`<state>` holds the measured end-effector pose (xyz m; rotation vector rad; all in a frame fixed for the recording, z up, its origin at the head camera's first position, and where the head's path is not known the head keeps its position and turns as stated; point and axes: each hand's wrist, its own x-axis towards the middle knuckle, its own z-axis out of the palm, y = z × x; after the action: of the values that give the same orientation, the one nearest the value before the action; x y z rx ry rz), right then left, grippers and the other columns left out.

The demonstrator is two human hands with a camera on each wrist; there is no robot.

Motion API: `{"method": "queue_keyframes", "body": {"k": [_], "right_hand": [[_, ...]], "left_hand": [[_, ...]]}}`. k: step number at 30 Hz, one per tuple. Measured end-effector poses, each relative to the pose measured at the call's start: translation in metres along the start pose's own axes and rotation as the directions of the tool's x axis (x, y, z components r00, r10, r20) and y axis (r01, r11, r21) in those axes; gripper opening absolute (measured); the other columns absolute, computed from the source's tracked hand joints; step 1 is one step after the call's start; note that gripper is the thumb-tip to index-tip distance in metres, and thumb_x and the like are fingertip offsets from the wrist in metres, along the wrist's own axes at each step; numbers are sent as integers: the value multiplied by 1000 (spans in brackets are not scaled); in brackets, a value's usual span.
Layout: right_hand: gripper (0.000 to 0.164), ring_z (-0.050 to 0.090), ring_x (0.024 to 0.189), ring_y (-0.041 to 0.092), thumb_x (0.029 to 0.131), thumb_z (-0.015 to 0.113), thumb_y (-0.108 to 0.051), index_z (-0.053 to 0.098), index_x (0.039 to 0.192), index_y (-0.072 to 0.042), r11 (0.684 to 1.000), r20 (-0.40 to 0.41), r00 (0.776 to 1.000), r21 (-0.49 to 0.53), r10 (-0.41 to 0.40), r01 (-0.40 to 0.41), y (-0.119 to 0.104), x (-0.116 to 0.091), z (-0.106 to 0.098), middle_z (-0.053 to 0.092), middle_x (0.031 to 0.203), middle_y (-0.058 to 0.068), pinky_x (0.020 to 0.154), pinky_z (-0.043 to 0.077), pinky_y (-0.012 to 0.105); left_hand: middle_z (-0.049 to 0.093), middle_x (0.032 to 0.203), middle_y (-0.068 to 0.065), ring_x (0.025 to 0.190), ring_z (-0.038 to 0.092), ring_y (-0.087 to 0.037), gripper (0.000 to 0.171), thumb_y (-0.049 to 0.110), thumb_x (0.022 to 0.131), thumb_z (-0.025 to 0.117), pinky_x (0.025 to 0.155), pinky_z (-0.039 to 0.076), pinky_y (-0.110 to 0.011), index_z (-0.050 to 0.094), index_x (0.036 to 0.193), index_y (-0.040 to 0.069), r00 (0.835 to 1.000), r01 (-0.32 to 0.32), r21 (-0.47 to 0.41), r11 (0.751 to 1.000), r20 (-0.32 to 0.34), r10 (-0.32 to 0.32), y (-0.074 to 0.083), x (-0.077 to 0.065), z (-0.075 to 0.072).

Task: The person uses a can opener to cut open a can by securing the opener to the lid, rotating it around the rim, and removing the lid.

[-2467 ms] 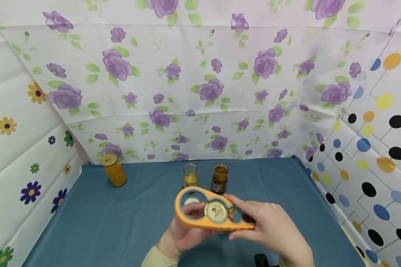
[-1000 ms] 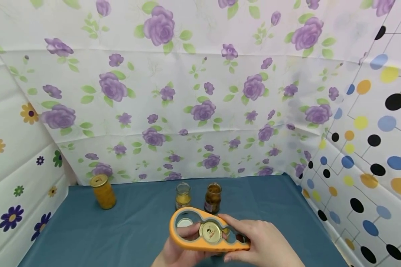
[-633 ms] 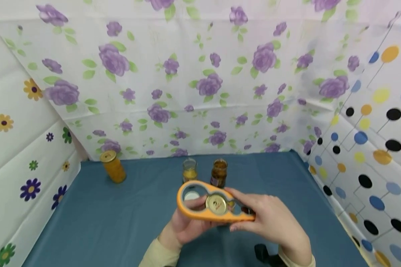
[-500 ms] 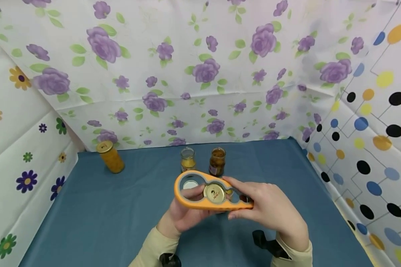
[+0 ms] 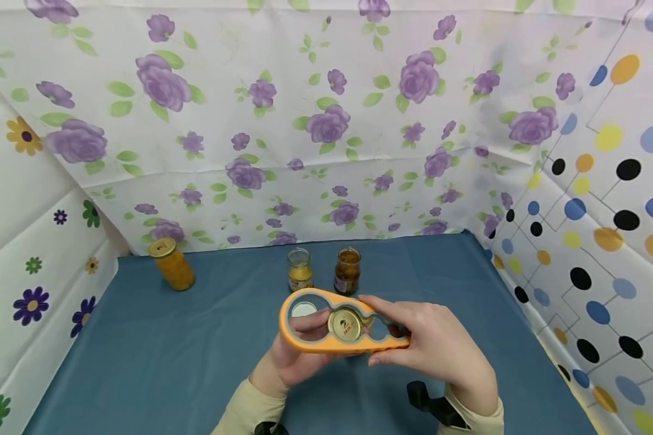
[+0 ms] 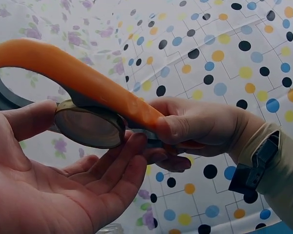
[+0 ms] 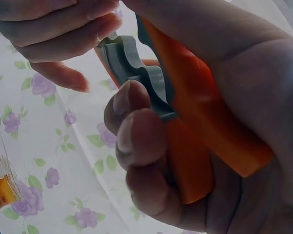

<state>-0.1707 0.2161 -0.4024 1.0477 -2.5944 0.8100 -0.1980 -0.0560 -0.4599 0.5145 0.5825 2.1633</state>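
In the head view my right hand (image 5: 435, 335) grips the handle end of an orange jar opener (image 5: 326, 345) with grey toothed inner edges. A gold jar lid (image 5: 345, 325) with a printed mark sits between those edges. My left hand (image 5: 291, 359) holds the lid from below, thumb on one side and fingertips on the other. In the left wrist view the hollow underside of the lid (image 6: 90, 127) shows, with no jar attached. The right wrist view shows my fingers curled round both handles of the opener (image 7: 188, 161).
An open jar of yellow contents (image 5: 300, 272) and an open jar of brown contents (image 5: 347, 272) stand behind the hands. A tall orange jar with a gold lid (image 5: 173, 266) stands at the back left. A white lid (image 5: 303, 309) shows through the opener. Blue cloth (image 5: 185, 344) covers the table.
The head view tilts up and down, so the whole scene shifts in it. Both hands keep the same hold on the opener and lid, with no clear movement between them.
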Motion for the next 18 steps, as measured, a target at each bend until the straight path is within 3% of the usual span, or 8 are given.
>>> {"method": "queue_keyframes", "body": {"k": [7,11,14,18], "right_hand": [[87,42,64,-4,81,87,-58,56,158,-30,999,-43,999,27,-29,30,0,-3,0,48,78,-21,56,40,19],[88,43,64,-2,80,91,-49,57,157,-24,997,-105,994,52,-43,48,2,-5,-5,49,79,-20,56,41,19],[89,45,64,-2,80,92,-44,56,158,-22,998,-156,987,45,-27,34,3,-6,-8,51,80,-20,56,42,20],[90,43,61,-2,80,93,-43,55,159,-24,1000,-208,978,9,11,-10,2,-8,-12,50,79,-20,55,41,20]], "left_hand": [[61,145,-8,135,60,-22,37,28,115,50,117,45,-39,59,147,10,1000,15,-48,999,12,-15,-5,0,-1],[55,152,-10,137,59,-25,45,35,117,43,118,44,-42,54,153,9,999,-5,-8,1000,44,5,-5,2,-2],[57,150,-12,132,62,-27,47,33,118,39,117,46,-43,50,155,6,999,-21,49,999,26,20,-4,2,0],[65,140,-10,123,67,-24,48,25,117,41,110,51,-41,44,160,3,999,-14,217,976,-40,23,-4,1,6]]}}
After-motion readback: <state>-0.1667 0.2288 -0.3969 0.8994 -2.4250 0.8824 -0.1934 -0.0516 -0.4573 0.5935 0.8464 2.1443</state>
